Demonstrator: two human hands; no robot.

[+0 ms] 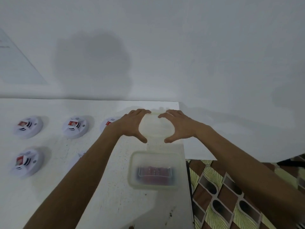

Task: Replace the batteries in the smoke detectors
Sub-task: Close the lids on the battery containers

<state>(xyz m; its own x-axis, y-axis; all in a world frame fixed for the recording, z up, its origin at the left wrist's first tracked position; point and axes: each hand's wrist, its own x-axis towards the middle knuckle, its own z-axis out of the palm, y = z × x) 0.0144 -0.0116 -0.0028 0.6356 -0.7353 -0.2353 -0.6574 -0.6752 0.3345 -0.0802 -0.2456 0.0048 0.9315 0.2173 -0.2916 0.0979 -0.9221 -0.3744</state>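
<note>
Landmark: the lidded plastic box (154,170) is sitting near the right edge of the white desk (105,195); all places below are given from it.
Box contents: a blurred row of reddish batteries (155,174) is showing through its cloudy lid.
Second container: a pale translucent tub (156,125) is standing just behind the box, toward the wall (165,47).
Left hand (134,125): it is grasping the left side of the tub, fingers curling over the far rim and thumb pressing the near side.
Right hand (177,125): it is grasping the tub's right side in the same way, mirroring the other.
Smoke detectors: white round units with red labels are lying well to the left of the box. One (76,127) is sitting left and behind, another (28,127) farther left in the same row, and a third (27,162) far left, level with the box.
Partly hidden detectors: one (108,123) is peeking out behind the left wrist, and a sliver of another (81,154) is showing beside the left forearm.
Floor: a patterned brown and yellow surface (222,195) is lying to the right of the box, past the desk edge.
</note>
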